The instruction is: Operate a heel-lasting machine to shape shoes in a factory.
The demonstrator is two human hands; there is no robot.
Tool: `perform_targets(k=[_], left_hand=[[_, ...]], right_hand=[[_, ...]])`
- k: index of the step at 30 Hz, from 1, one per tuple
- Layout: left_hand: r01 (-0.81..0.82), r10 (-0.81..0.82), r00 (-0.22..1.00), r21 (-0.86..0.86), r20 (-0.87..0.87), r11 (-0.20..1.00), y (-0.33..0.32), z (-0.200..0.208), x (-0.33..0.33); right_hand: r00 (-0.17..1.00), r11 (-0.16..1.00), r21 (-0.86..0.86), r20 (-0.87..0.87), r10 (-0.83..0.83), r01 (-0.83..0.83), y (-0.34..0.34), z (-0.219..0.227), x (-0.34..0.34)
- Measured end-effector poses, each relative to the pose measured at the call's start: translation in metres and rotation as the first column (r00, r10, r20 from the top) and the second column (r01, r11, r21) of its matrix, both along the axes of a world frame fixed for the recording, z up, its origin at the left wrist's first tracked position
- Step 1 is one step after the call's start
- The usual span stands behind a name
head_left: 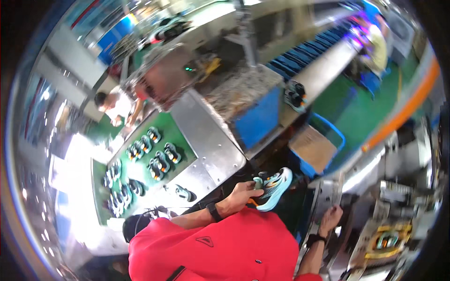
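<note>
The left hand (241, 194) is gripping a light blue shoe (273, 188) beside the shiny surface (206, 136), the right hand (330, 219) is closing on a grey machine (375, 187), and a brown box (311, 147) is sitting beyond both hands.

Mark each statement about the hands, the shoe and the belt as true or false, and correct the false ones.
1. The left hand holds a light blue sneaker. True.
2. The right hand holds a second sneaker. False: it rests on a grey machine part, with no shoe in its grip.
3. Pairs of shoes lie on a green belt. True.
4. The person's top is yellow. False: it is red.
5. A black watch sits on the left wrist. True.
</note>
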State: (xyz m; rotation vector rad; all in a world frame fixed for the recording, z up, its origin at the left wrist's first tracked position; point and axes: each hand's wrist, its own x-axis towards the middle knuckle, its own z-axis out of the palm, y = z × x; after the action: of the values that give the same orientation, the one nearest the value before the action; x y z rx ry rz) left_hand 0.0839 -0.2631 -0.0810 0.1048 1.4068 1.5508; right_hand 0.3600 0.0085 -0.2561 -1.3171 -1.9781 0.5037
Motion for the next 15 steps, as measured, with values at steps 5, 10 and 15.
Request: perform_targets(k=[5, 10, 15], left_hand=[[-0.379, 0.404, 0.911, -0.214, 0.088, 0.900, -0.077, -0.042, -0.061], [-0.687, 0.731, 0.681, -0.312, 0.038, 0.656, -0.158, -0.126, -0.170], [-0.872, 0.881, 0.467, -0.210, -0.080, 0.443, -0.231, -0.160, -0.306]], right_hand=[[0.972, 0.979, 0.132, -0.159, 0.174, -0.153, 0.044, 0.105, -0.102], [0.817, 0.790, 0.399, -0.150, 0.557, -0.466, 0.033, 0.285, -0.291], [0.549, 0.327, 0.619, 0.205, 0.810, -0.714, -0.045, 0.435, -0.502]])
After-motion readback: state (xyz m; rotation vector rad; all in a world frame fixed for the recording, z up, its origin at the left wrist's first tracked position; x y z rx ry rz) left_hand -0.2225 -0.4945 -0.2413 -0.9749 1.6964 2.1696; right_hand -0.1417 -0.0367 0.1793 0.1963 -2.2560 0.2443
